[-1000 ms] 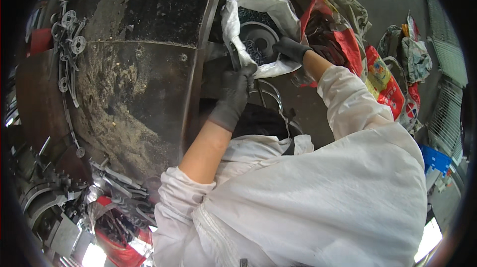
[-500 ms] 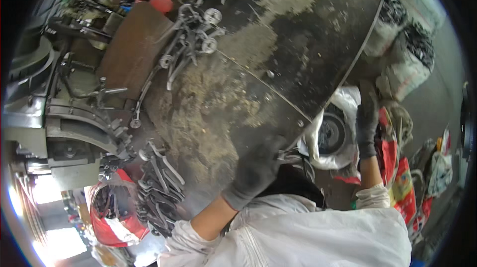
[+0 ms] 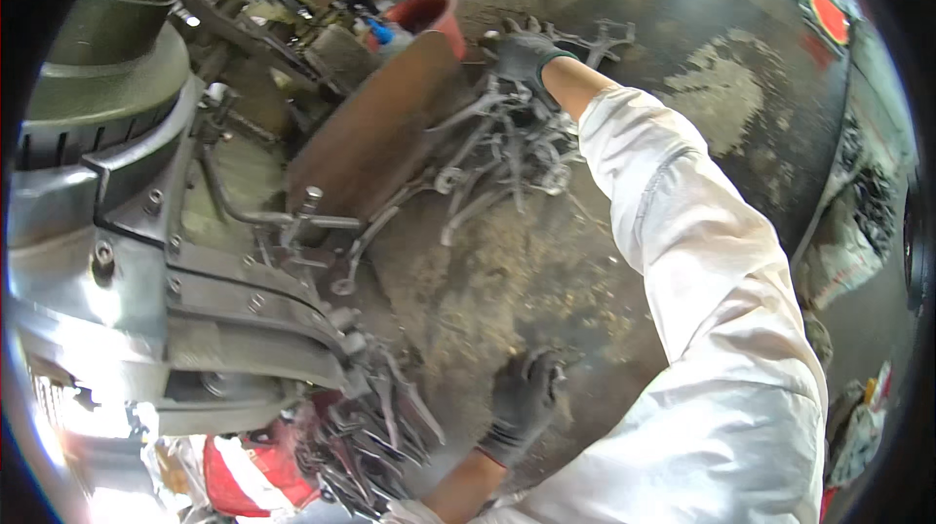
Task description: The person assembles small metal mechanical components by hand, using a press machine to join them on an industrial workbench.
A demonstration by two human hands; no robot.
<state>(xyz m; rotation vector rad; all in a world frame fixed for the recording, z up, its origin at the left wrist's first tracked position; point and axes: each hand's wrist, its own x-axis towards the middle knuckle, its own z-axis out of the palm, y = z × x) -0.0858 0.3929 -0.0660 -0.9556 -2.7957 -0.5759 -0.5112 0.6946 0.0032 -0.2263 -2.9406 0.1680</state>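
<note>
My right hand [image 3: 526, 51], in a black glove with a white sleeve behind it, reaches far forward onto a heap of grey wrenches [image 3: 497, 158] lying on the dirty, oil-stained floor. Its fingers are spread over the top of the heap, and I see nothing clasped in them. My left hand [image 3: 522, 402], also in a black glove, rests palm down on the gritty floor near me, holding nothing. A second heap of wrenches [image 3: 375, 431] lies just left of it.
A rusty brown plate [image 3: 375, 139] leans beside the far heap, with a red bucket [image 3: 429, 12] behind it. A large grey-green machine body [image 3: 107, 193] fills the left. A red container [image 3: 244, 480] sits at the bottom left. White sacks [image 3: 848, 246] stand at the right.
My right hand has left the white sack with the dark round part and stretched out to the far wrench heap. My left hand has come down onto the floor. The view has swung left.
</note>
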